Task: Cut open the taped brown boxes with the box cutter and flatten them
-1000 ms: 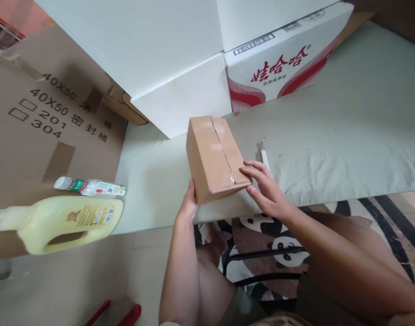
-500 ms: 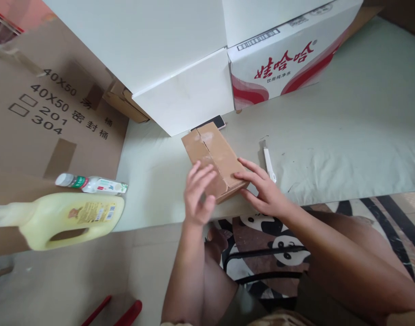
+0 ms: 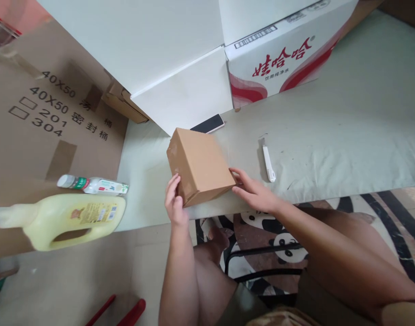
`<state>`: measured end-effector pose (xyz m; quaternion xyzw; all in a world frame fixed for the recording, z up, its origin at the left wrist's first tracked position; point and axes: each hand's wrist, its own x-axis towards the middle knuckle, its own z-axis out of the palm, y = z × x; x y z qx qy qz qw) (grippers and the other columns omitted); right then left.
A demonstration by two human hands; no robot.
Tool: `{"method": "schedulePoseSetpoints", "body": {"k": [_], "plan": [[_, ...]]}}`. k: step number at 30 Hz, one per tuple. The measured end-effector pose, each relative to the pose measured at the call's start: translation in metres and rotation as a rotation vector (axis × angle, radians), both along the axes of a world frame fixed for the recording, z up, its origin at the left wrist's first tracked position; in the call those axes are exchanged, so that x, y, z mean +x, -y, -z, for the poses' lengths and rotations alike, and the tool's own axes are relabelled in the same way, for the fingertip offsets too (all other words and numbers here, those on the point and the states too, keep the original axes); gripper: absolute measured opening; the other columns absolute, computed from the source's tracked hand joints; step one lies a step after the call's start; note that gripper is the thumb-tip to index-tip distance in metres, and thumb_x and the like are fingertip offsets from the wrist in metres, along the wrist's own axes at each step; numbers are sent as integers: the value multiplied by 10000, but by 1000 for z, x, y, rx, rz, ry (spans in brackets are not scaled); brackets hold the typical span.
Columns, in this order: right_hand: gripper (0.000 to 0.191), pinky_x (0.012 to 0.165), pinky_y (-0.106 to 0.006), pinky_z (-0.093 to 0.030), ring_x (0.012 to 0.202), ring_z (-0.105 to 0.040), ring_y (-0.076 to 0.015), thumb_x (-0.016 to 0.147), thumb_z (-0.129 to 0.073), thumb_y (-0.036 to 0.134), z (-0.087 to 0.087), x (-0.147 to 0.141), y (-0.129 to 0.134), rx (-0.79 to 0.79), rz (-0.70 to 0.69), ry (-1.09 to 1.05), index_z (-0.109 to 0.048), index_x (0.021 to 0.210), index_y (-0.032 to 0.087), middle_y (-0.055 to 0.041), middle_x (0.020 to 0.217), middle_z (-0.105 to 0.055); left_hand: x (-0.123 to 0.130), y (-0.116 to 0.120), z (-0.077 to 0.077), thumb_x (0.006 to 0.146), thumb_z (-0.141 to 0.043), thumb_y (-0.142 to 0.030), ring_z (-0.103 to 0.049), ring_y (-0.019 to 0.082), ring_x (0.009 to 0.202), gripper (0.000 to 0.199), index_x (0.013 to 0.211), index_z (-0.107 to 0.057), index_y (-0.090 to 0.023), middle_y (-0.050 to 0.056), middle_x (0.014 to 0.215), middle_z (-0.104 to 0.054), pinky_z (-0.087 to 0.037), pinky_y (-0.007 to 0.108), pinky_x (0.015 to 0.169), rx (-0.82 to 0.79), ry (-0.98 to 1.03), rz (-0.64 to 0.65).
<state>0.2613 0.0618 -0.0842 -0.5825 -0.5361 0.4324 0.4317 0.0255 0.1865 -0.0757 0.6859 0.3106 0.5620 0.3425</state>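
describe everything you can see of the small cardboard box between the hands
The small cardboard box is plain brown and looks closed, with a broad, smooth, unprinted face upward. It sits askew over the pale green cloth, near its front edge; whether it rests fully is unclear. The left hand touches its left side, the right hand its near right corner.

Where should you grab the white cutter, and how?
Probably by the near end of its white handle, coming from the near side. The right hand, touching the brown box, is closest. The cutter lies on the cloth with its narrow grey tip pointing away from the person.
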Motion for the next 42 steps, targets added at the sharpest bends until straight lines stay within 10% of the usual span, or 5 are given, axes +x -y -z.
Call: {"method": "schedulePoseSetpoints", "body": {"k": [7, 16, 24, 28, 42], "plan": [[593, 1193, -717, -252, 1577, -137, -377, 959, -533, 432, -19, -6, 5, 363, -28, 172, -389, 1520, 305, -93, 1603, -434, 0, -3, -5, 768, -587, -757, -703, 295, 1061, 678, 1083, -730, -173, 134, 1090, -753, -575, 370, 815, -753, 309, 47], [471, 1161, -547, -456, 1415, -489, -326, 903, -540, 244, -55, 5, 26, 752, 215, 254, -541, 1369, 313, -81, 1511, -502, 18, 17, -13, 751, -779, -537, -739, 239, 668, 519, 1087, -735, -144, 125, 909, -766, -453, 245, 444, -1170, -261, 503], [485, 1203, -530, -402, 1434, -476, -297, 862, -563, 118, -40, 0, 23, 773, 165, 384, -602, 1323, 264, -103, 1423, -602, 40, 21, -9, 871, -612, -582, -624, 301, 1262, 559, 1313, -641, -240, 131, 1352, -664, -542, 419, 974, -226, -169, 26], [485, 1176, -484, -454, 1422, -491, -262, 877, -540, 117, -31, -4, 19, 760, 84, 317, -588, 1345, 237, -103, 1353, -649, 47, 35, -25, 987, -411, -539, -552, 312, 1352, 479, 1244, -702, -258, 93, 1328, -680, -423, 538, 1136, 336, -240, 151], [426, 1167, -582, -416, 1430, -471, -308, 980, -500, 362, -8, -2, 9, 475, 306, 143, -552, 1395, 284, -112, 1516, -517, 25, 20, -21, 881, -630, -500, -681, 289, 1142, 315, 1006, -787, -257, 66, 1054, -782, -533, 524, 1011, 369, -325, 71]]}}
